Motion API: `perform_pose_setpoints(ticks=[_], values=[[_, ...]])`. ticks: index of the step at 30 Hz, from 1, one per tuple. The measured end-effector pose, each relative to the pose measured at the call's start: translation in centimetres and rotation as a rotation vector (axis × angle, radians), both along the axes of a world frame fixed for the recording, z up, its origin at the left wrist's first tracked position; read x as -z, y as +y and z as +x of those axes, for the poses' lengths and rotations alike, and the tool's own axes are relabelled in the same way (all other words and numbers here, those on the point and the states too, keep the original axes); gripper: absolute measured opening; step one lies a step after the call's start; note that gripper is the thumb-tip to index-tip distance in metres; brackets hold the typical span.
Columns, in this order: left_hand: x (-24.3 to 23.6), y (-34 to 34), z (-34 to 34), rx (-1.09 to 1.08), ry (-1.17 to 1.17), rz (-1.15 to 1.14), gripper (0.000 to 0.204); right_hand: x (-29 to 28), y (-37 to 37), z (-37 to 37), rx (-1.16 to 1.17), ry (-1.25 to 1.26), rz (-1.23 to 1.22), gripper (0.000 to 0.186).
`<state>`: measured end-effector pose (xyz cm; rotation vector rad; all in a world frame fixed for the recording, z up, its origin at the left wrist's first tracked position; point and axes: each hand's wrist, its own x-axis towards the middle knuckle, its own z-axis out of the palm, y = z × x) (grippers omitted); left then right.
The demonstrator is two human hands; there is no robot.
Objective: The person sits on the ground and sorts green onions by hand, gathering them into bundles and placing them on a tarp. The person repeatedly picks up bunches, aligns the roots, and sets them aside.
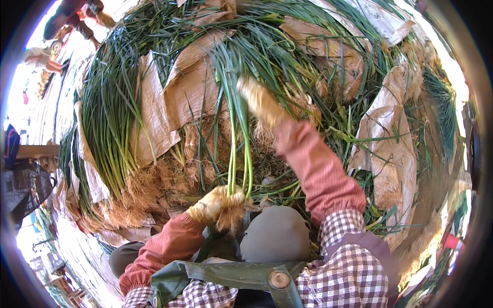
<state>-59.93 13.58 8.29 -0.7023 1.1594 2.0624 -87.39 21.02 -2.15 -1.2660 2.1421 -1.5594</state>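
Note:
My left hand (215, 204), in a pale yellow glove, grips a few green onions (231, 164) near their brown roots, held over my lap with the long leaves pointing away from me. My gloved right hand (259, 100) is extended beside the upper leaves of these stalks, blurred, so its fingers are unclear. Beyond both hands lies a large heap of green onions (110, 133) with tangled roots (128, 200). Crumpled tan sheets (154, 102) lie among them. My grey-covered knee (275, 233) shows below.
More pale sheeting (385, 154) and loose leaves lie to my right. Other people (72, 25) are at the upper left. A dark object (23, 190) and a wooden board (38, 151) stand at the left edge. A red object (452, 241) is at the far right.

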Motion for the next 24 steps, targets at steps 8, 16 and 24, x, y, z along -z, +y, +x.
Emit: perform_pose_setpoints(ticks=[8,16,24], values=[[1.3,-2.2,-0.6,-0.323,0.026,0.040,0.014,-8.2,8.8,-1.9,0.562,-0.740,-0.003,0.033],[2.8,-0.5,-1.6,-0.296,-0.025,-0.147,0.018,-1.4,4.9,13.7,0.031,-1.136,-0.055,0.023],[2.5,-0.8,-1.9,-0.123,-0.226,-0.217,0.016,-2.9,8.9,11.0,0.293,-0.480,0.249,0.042]])
